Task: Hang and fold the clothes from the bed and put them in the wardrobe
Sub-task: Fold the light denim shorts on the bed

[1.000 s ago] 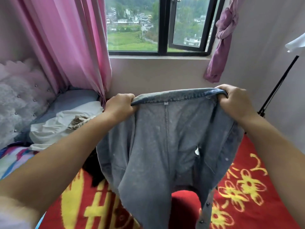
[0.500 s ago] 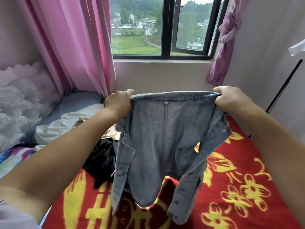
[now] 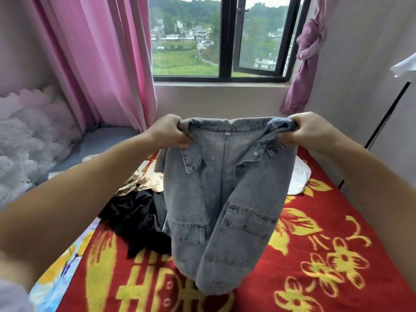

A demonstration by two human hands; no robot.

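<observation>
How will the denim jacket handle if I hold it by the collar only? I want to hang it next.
The denim jacket probably hangs limp: it droops below the left hand and right hand. Its thick cloth looks fairly heavy. The two-handed grip at the collar suggests it isn't slippery.

Black garment (image 3: 137, 218) heaped left (beige one (image 3: 144, 181) behind), white cloth (image 3: 298, 176) right, red blanket (image 3: 326, 255) open

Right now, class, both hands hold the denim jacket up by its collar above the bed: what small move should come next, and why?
Probably lower the denim jacket flat onto the red blanket. The left hand and right hand grip its shoulders, no hanger is visible, and its hem already brushes the blanket.
</observation>
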